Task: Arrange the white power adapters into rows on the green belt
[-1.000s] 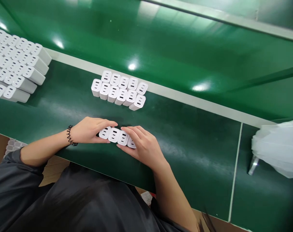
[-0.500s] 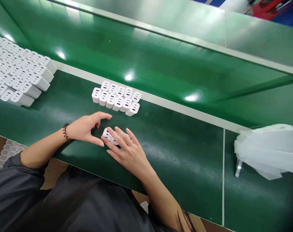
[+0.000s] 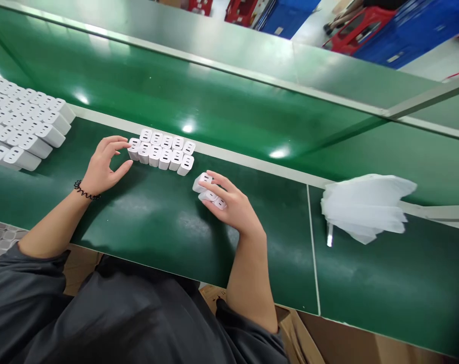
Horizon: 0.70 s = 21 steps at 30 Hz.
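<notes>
Two short rows of white power adapters stand upright on the green bench, their slotted ends facing up. At the rows' left end is my left hand, thumb and fingers apart, fingertips close to or touching the end adapter. My right hand is curled around a small cluster of the same adapters, just right of the rows. Three of them show between its fingers and thumb; the palm side is hidden. Whether they rest on the bench I cannot tell.
A large block of white adapters stands at the far left. Thin white translucent bags or sheets lie to the right, past a pale seam line. A green wall with a pale base strip runs along the back.
My right hand has moved right and away from me with the adapters. My left hand has gone left and back to the rows' left end. The camera view has shifted.
</notes>
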### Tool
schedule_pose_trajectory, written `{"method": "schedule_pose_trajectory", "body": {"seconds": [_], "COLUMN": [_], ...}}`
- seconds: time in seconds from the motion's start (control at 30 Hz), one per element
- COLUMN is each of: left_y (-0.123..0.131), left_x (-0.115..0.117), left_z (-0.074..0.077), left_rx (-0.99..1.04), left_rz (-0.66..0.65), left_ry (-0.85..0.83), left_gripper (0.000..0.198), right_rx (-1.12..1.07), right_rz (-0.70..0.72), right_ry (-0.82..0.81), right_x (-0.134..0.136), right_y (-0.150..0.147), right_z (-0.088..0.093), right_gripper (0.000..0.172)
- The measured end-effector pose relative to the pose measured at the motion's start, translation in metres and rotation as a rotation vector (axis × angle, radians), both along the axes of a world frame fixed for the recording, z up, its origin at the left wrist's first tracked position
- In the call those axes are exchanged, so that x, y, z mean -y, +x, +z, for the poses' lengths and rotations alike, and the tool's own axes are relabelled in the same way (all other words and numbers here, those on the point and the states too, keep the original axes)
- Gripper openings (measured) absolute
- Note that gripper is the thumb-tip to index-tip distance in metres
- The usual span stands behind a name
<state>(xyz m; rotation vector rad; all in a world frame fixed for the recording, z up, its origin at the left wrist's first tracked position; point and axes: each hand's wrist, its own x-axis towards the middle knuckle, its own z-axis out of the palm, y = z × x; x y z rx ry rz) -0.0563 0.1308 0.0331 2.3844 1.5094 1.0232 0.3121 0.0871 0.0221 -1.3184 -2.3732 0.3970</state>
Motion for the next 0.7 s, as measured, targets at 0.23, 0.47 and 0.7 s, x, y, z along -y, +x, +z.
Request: {"method": "schedule_pose_trajectory", "body": {"seconds": [0.23,0.47,0.7], "left_y": [-0.013,0.010,0.031], "left_x": [-0.012,-0.031,0.005], "left_z": [0.001,-0.017,-0.027], "left_rx": [-0.040,-0.236,-0.363], "left_rz": [-0.044,-0.105,-0.192], "left_ry": [-0.094,-0.032,0.025], "left_gripper": [0.056,0.055,0.051], "right_rx": [0.026,0.198,0.177], "right_rz": [-0.123,-0.031,0.042], "right_ry": [0.194,0.157,0.144], "right_x": [-0.001,-0.032,-0.014], "right_y": [-0.010,-0.091,-0.090], "right_z": [0.013,0.006,-0.013], "right_gripper": [0.048,0.055,0.053]}}
